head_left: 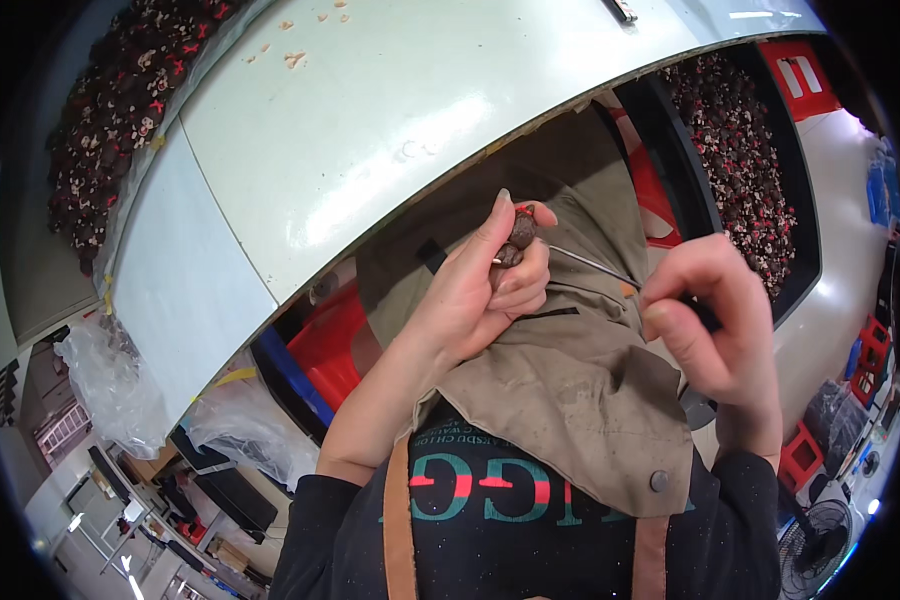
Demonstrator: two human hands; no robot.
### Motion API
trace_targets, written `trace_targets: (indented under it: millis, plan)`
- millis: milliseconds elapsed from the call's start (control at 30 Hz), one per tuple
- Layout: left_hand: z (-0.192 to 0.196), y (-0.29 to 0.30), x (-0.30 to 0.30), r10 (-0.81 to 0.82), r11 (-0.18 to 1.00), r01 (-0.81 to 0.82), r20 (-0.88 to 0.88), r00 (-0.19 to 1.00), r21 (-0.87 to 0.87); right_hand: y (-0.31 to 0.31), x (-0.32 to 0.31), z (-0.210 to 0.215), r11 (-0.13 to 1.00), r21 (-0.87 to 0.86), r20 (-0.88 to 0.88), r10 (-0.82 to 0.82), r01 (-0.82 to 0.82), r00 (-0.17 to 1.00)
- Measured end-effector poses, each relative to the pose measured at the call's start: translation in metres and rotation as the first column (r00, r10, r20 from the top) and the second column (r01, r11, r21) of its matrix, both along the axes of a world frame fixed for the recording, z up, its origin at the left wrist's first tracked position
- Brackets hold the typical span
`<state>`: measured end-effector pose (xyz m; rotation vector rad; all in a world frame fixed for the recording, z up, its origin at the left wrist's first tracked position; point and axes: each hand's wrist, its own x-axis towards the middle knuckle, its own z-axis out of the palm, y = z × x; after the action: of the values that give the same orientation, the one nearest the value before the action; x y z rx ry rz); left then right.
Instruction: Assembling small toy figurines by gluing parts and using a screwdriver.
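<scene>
My left hand [480,290] is closed around a small dark brown, reddish piece [519,238], pinched between thumb and fingers just below the table edge. A thin metal rod [595,265] runs from that piece to my right hand [715,320], which grips the rod's dark handle end with bent fingers. Both hands hover over a khaki apron [570,390] on my lap.
A pale green table [370,130] curves across the top. A heap of dark brown and red pieces [120,110] lies at far left. A black crate [740,150] with the same pieces stands at right. Red crates [330,340] and plastic bags [110,380] sit below the table.
</scene>
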<state>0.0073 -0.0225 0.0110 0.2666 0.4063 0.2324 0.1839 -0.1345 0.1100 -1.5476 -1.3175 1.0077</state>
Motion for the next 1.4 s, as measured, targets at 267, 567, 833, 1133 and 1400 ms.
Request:
trace_targets:
  millis: [267,567,833,1133,1400]
  plan:
    - [0.001,0.001,0.001,0.081,0.99,-0.082,-0.017,0.997,-0.118,0.002,-0.009,-0.009,0.999,0.004,0.017,0.047,-0.047,0.999]
    - [0.006,0.001,0.0,0.124,0.992,-0.122,-0.096,0.988,0.035,0.01,-0.021,-0.026,0.98,0.118,0.203,0.134,-0.16,0.97]
    - [0.012,0.003,-0.002,0.181,0.974,-0.154,-0.162,0.97,0.163,0.012,-0.028,-0.026,0.988,0.088,0.219,0.102,-0.124,0.97]
    - [0.013,0.003,-0.001,0.306,0.941,-0.26,-0.217,0.927,0.218,0.01,-0.033,-0.033,0.998,0.057,0.141,0.023,-0.032,0.99]
    - [0.011,0.002,-0.002,0.316,0.931,-0.25,-0.247,0.916,0.265,0.003,-0.037,-0.04,0.981,0.005,-0.117,-0.193,0.195,0.974]
